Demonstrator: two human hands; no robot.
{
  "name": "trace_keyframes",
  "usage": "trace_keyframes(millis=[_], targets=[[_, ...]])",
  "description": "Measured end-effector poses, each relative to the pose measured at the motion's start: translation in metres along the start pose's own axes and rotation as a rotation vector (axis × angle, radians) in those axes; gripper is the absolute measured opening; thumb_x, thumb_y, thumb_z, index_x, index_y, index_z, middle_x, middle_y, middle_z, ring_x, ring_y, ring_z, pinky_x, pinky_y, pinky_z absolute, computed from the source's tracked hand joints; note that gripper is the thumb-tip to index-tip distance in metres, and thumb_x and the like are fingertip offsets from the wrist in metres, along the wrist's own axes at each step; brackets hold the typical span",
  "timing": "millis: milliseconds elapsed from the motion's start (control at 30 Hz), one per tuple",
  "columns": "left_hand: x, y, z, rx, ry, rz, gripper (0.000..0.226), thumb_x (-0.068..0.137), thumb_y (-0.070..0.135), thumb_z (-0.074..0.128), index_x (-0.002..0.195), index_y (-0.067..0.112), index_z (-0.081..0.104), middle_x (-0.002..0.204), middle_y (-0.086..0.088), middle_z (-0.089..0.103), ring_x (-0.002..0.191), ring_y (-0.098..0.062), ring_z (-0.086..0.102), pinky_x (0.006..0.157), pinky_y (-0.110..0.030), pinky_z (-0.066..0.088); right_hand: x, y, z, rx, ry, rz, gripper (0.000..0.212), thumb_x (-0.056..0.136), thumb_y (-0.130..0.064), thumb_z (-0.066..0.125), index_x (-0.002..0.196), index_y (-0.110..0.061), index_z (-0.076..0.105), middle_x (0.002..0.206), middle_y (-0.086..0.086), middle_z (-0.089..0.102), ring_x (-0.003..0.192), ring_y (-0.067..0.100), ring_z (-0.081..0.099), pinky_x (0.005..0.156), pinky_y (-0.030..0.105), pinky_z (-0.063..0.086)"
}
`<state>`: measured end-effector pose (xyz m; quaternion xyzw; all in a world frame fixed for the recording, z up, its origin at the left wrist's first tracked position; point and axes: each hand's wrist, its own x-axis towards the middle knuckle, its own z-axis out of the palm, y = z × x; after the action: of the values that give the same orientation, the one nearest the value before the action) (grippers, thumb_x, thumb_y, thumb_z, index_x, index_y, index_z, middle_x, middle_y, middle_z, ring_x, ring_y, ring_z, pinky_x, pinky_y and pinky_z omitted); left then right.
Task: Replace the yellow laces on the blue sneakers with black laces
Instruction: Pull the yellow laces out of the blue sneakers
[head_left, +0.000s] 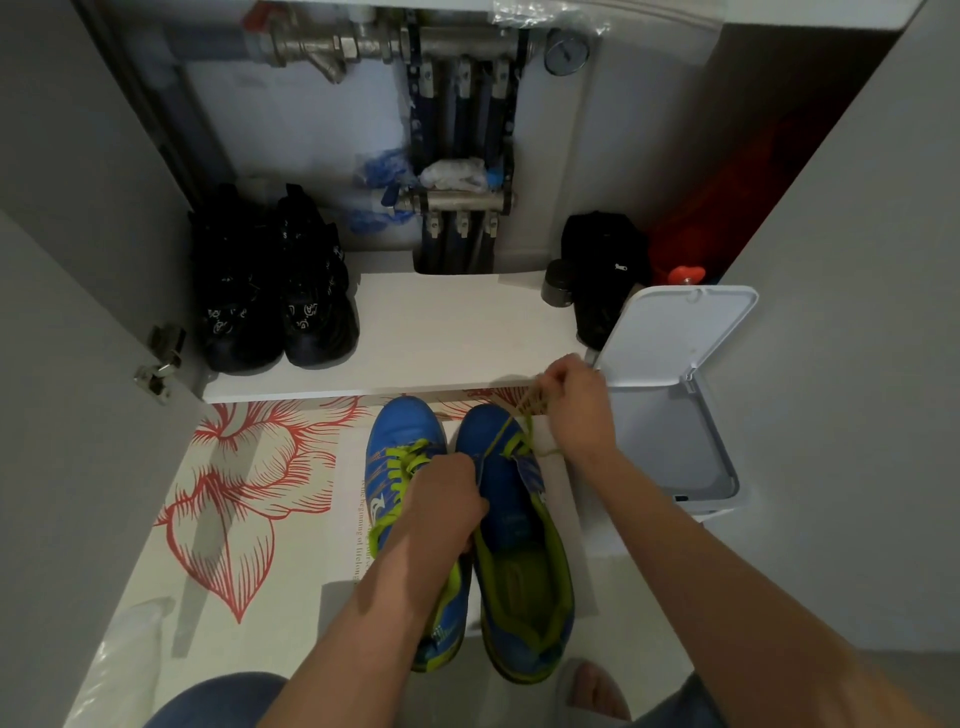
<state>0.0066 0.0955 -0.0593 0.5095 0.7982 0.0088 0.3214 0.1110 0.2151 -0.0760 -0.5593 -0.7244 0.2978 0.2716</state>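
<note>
Two blue sneakers with yellow-green lining stand side by side on a flowered mat, toes pointing away from me. The left sneaker (402, 441) still carries its yellow lace across the eyelets. My left hand (441, 501) grips the tongue edge of the right sneaker (514, 525). The yellow lace (522, 434) of that shoe is stretched up and away from the toe area, and my right hand (574, 397) pinches its bunched end above the toe. No black lace is visible.
A white bin (670, 415) with its lid up stands just right of the shoes. A white cabinet shelf (431, 332) ahead holds a pair of black shoes (275, 291), a black bag (602, 270) and a small jar; pipes run behind. The flowered mat (244, 483) covers the floor.
</note>
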Motion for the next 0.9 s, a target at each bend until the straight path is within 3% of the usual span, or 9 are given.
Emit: trace_keyframes(millis=[67, 200, 333, 400, 500, 567, 633, 767, 900], targets=[[0.000, 0.001, 0.000, 0.015, 0.014, -0.004, 0.021, 0.091, 0.017, 0.054, 0.103, 0.002, 0.061, 0.067, -0.001, 0.048, 0.086, -0.020, 0.063, 0.085, -0.028, 0.052, 0.003, -0.006, -0.014, 0.197, 0.037, 0.119, 0.007, 0.098, -0.011, 0.044, 0.092, -0.012, 0.047, 0.089, 0.003, 0.055, 0.084, 0.016, 0.051, 0.070, 0.026, 0.038], [0.001, 0.004, 0.002, 0.050, 0.018, -0.018, 0.024, 0.092, 0.020, 0.054, 0.106, 0.002, 0.061, 0.095, -0.010, 0.065, 0.097, -0.023, 0.065, 0.085, -0.028, 0.051, 0.004, -0.012, -0.018, 0.280, 0.004, 0.073, 0.004, 0.096, -0.012, 0.048, 0.093, -0.012, 0.048, 0.079, -0.008, 0.050, 0.074, 0.009, 0.049, 0.061, 0.017, 0.038], [0.006, 0.005, 0.004, 0.018, 0.087, -0.016, 0.030, 0.090, 0.032, 0.057, 0.105, 0.006, 0.060, 0.103, -0.009, 0.064, 0.096, -0.021, 0.062, 0.078, -0.028, 0.048, 0.000, -0.014, -0.012, 0.164, -0.126, 0.001, 0.004, 0.094, -0.016, 0.054, 0.092, -0.013, 0.053, 0.077, -0.011, 0.052, 0.072, 0.007, 0.052, 0.062, 0.018, 0.043], [0.010, 0.006, 0.004, -0.069, 0.147, -0.005, 0.031, 0.090, 0.032, 0.057, 0.110, 0.009, 0.058, 0.111, -0.008, 0.061, 0.099, -0.020, 0.060, 0.080, -0.029, 0.047, -0.001, -0.011, -0.011, 0.089, -0.188, 0.011, 0.011, 0.095, -0.018, 0.053, 0.095, -0.008, 0.057, 0.084, -0.001, 0.059, 0.077, 0.014, 0.057, 0.068, 0.030, 0.052], [0.012, 0.008, 0.006, -0.128, 0.159, 0.036, 0.034, 0.090, 0.027, 0.059, 0.119, 0.012, 0.054, 0.121, -0.009, 0.054, 0.105, -0.021, 0.056, 0.086, -0.029, 0.046, 0.002, -0.002, -0.016, -0.006, -0.314, 0.189, 0.017, 0.096, -0.014, 0.050, 0.098, -0.001, 0.061, 0.094, 0.014, 0.061, 0.080, 0.027, 0.062, 0.069, 0.043, 0.057], [0.011, 0.010, 0.008, -0.107, 0.149, 0.057, 0.038, 0.090, 0.027, 0.060, 0.124, 0.013, 0.051, 0.125, -0.010, 0.047, 0.109, -0.022, 0.054, 0.087, -0.029, 0.044, -0.001, 0.002, -0.020, -0.101, -0.510, 0.380, 0.017, 0.094, -0.011, 0.053, 0.099, 0.003, 0.062, 0.090, 0.017, 0.062, 0.063, 0.024, 0.060, 0.056, 0.033, 0.053], [0.010, 0.012, 0.010, -0.095, 0.149, 0.066, 0.042, 0.090, 0.025, 0.059, 0.129, 0.015, 0.047, 0.130, -0.011, 0.042, 0.113, -0.023, 0.051, 0.090, -0.029, 0.043, -0.009, 0.004, -0.016, -0.171, -0.669, 0.457, 0.016, 0.091, -0.015, 0.059, 0.091, 0.001, 0.060, 0.086, 0.015, 0.062, 0.055, 0.017, 0.054, 0.048, 0.025, 0.047], [0.010, 0.013, 0.014, -0.097, 0.117, 0.066, 0.049, 0.090, 0.020, 0.059, 0.136, 0.021, 0.044, 0.136, -0.013, 0.034, 0.121, -0.026, 0.044, 0.098, -0.030, 0.040, -0.018, 0.013, 0.003, -0.026, -0.555, 0.463, 0.022, 0.088, -0.019, 0.064, 0.074, -0.008, 0.051, 0.070, 0.004, 0.051, 0.055, 0.009, 0.045, 0.037, 0.015, 0.038], [0.009, 0.013, 0.019, -0.065, 0.104, 0.081, 0.053, 0.090, 0.014, 0.058, 0.139, 0.024, 0.042, 0.138, -0.012, 0.030, 0.124, -0.026, 0.041, 0.100, -0.028, 0.038, -0.022, 0.017, 0.012, 0.237, -0.435, 0.513, 0.037, 0.086, -0.010, 0.066, 0.059, -0.017, 0.042, 0.061, -0.002, 0.043, 0.056, 0.005, 0.041, 0.032, 0.006, 0.030]])
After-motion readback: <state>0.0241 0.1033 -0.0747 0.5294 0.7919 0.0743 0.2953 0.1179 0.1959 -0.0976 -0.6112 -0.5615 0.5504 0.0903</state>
